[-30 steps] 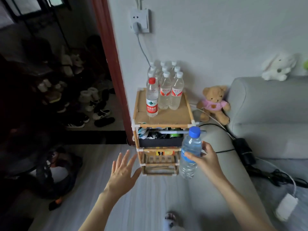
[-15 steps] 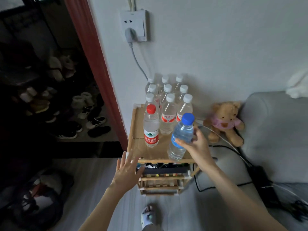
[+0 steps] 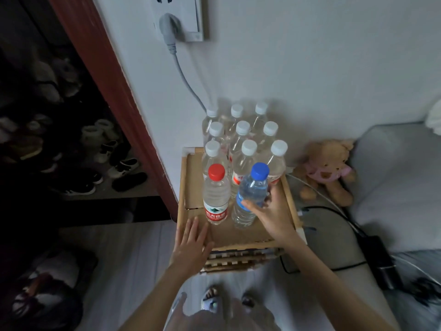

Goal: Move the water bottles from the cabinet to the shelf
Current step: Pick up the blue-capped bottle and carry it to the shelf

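A blue-capped water bottle (image 3: 249, 194) stands on the top of the wooden shelf (image 3: 290, 204), and my right hand (image 3: 270, 212) grips its middle. Just left of it stands a red-capped bottle (image 3: 216, 194) with a red label. Behind them, several white-capped bottles (image 3: 243, 144) are packed in rows against the wall. My left hand (image 3: 191, 244) rests flat, fingers straight, on the shelf's front left corner and holds nothing.
A grey cable (image 3: 186, 80) runs down from a wall socket (image 3: 181, 17) behind the bottles. A teddy bear (image 3: 327, 170) leans by the grey sofa (image 3: 401, 187) on the right, with black cables (image 3: 334, 211) below. Shoes (image 3: 114, 161) fill the dark doorway left. My feet (image 3: 212, 299) stand below.
I stepped closer to the shelf. My right hand brought the blue-capped bottle over the top and set it down beside the red-capped one. My left hand moved onto the shelf's front corner.
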### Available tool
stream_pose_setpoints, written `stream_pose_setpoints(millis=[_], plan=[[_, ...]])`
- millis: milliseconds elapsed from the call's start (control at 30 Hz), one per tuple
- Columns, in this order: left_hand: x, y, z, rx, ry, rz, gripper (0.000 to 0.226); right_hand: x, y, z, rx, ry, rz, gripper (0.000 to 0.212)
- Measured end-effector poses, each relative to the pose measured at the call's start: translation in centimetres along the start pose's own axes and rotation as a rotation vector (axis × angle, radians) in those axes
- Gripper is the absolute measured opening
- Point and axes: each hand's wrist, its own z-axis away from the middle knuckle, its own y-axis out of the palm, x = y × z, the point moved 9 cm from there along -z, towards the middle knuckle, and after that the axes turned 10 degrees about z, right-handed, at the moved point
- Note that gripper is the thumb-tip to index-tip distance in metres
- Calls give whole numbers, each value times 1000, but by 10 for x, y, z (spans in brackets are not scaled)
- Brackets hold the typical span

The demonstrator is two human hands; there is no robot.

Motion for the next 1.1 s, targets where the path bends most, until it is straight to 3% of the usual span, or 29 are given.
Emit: stream_pose_setpoints(millis=[100, 200, 333, 467, 667, 833, 967, 1100], plan=[[-1, -1, 0, -60, 10, 21, 62, -3, 4, -1, 76, -7, 7, 55], [-1, 1, 0, -47, 6, 2, 63, -8, 3, -1, 115, -20, 37, 57], [2, -4, -2, -96, -2, -13, 63, -5, -3, -3, 49, -45, 165, 64], [3, 0, -2, -41, -27, -59, 64, -2, 0, -1, -32, -30, 236, 64], [1, -3, -3, -41, -25, -94, 64, -18, 8, 6, 101, -4, 70, 57], [1, 1, -3, -14, -37, -70, 65, -21, 8, 1, 59, -15, 95, 66], [-7, -5, -1, -114, 42, -1, 100, -27, 11, 6, -14, -18, 186, 67], [-6, -5, -1, -72, 18, -10, 114, -45, 21, 11, 113, 40, 101, 75]])
